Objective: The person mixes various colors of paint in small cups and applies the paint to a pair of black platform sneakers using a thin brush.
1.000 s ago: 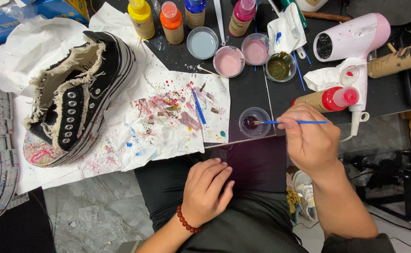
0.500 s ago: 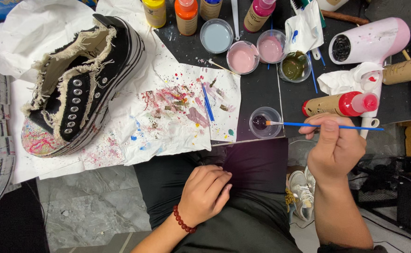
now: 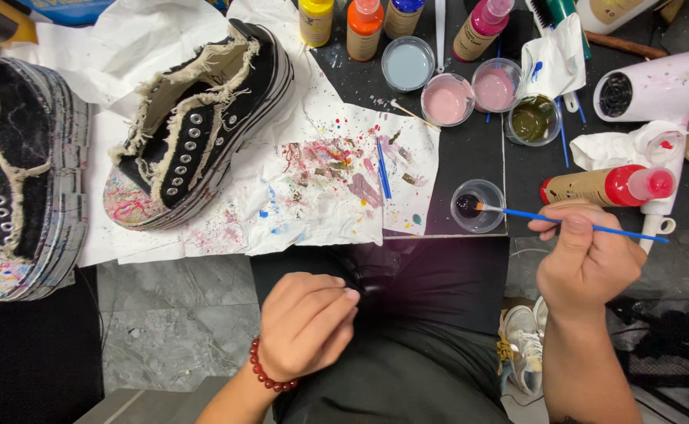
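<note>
My right hand (image 3: 586, 259) grips a thin blue paintbrush (image 3: 572, 222) whose tip dips into a small clear cup of dark paint (image 3: 476, 206) at the table's front edge. My left hand (image 3: 307, 323), with a red bead bracelet at the wrist, rests loosely curled on my lap and holds nothing. A black high-top shoe (image 3: 195, 126) with frayed edges and a paint-splattered toe lies on white paper (image 3: 313, 188). A second black shoe (image 3: 14, 180) lies at the far left.
Paint bottles (image 3: 364, 23) line the back of the dark table, with cups of blue, pink and olive paint (image 3: 446, 98) in front. A pink hair dryer (image 3: 662, 90) and a red-capped bottle (image 3: 607, 187) lie at the right. Another blue brush (image 3: 383, 169) lies on the paper.
The view has shifted so the table sits lower and further right. My right hand has drawn slightly toward me with the brush tip still in the cup. My left hand stays on my lap.
</note>
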